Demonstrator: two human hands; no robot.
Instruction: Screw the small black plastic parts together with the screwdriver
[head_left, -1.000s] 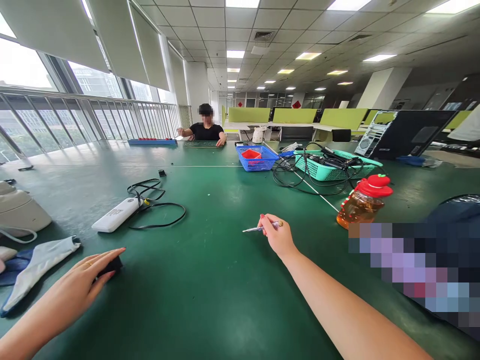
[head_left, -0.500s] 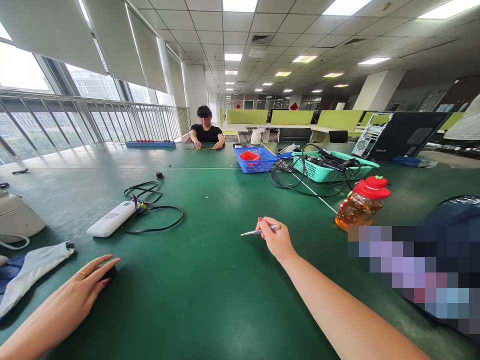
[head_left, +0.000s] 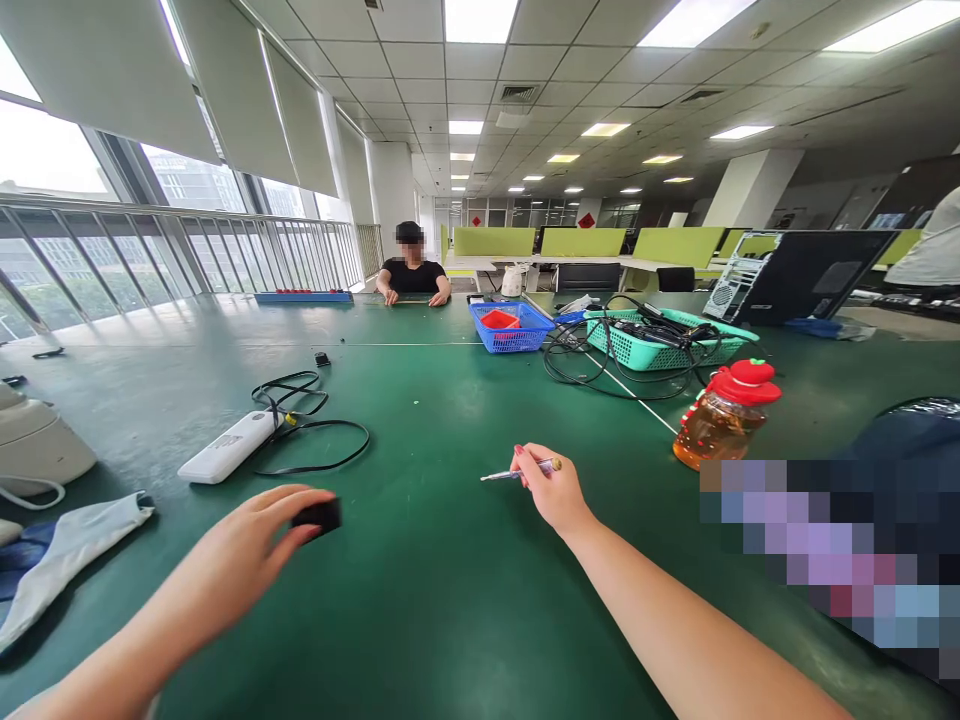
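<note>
My left hand (head_left: pixel 259 535) is closed on a small black block-like object (head_left: pixel 319 515), held between thumb and fingers above the green table (head_left: pixel 420 600). The object is smeared by motion, so I cannot make out its exact kind. Farther right, my right hand (head_left: pixel 551 485) pinches a slim screwdriver (head_left: pixel 534 469) with a clear handle. Its thin metal shaft points left, toward the middle of the table. A gap separates the screwdriver tip from the black object.
A white power strip (head_left: pixel 231 447) with a black cord lies beyond my left hand. At right stands a red-lidded bottle (head_left: pixel 727 415). Farther back are a blue basket (head_left: pixel 514 330) and a green basket (head_left: pixel 649 350) of cables. Across the table sits a person (head_left: pixel 412 275).
My left hand has lifted the black object off the table at the left and carried it rightward. My right hand with the screwdriver stays nearly still. The view tilts up slightly.
</note>
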